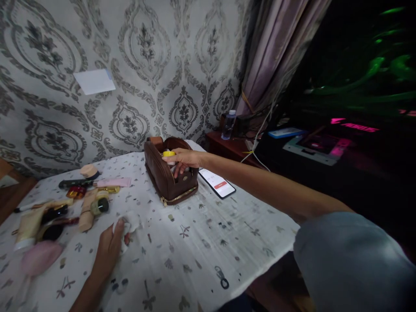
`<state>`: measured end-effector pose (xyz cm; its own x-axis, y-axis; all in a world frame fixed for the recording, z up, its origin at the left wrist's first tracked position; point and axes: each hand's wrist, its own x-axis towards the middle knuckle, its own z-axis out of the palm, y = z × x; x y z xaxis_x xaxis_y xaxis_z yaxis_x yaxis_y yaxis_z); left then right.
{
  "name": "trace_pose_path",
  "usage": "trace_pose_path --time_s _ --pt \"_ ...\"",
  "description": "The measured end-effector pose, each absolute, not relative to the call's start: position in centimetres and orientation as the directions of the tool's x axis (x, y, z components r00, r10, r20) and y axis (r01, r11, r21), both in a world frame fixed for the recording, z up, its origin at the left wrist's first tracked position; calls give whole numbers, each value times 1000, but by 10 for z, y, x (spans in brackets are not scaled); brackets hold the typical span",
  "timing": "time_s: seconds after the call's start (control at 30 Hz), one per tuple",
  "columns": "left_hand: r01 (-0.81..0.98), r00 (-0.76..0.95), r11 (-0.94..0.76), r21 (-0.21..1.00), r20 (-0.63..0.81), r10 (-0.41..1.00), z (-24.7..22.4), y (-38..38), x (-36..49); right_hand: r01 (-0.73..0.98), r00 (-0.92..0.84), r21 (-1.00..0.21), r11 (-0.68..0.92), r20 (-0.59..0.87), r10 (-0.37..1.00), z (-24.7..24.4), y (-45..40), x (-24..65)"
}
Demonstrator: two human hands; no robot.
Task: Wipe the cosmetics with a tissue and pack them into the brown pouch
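Note:
My right hand (183, 159) reaches over the mouth of a brown leather toiletry bag (158, 173). Between its thumb and fingers is a small jar with a yellow lid (168, 154); its lower part is hidden by the fingers and the bag. The bag stands unzipped, its front flap folded down. Closer to me, my left hand (109, 245) is closed on a crumpled white tissue (131, 222) and rests low over the cloth. Left of that hand lie several cosmetics, among them a pink sponge (41, 258), a pink tube (114, 182) and a cream tube (29, 227).
A lit phone (218, 183) lies right of the bag on the patterned white cloth (182, 268). Behind stands a water bottle (229, 125) on a brown side table. A dark computer case (351, 104) is at right. White cables hang between them.

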<state>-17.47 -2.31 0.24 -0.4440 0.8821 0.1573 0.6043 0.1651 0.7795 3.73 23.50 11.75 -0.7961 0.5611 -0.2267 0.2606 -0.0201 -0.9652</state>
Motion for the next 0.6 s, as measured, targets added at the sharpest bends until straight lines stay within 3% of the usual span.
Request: trace_pose_path --time_s 0.37,0.6 --pt "634 -365 149 759 124 923 -3 -22 -187 339 -751 -935 105 -201 629 119 230 41" --pt "639 -345 126 759 136 929 3 -22 -181 339 -838 -939 56 -274 471 131 238 56"
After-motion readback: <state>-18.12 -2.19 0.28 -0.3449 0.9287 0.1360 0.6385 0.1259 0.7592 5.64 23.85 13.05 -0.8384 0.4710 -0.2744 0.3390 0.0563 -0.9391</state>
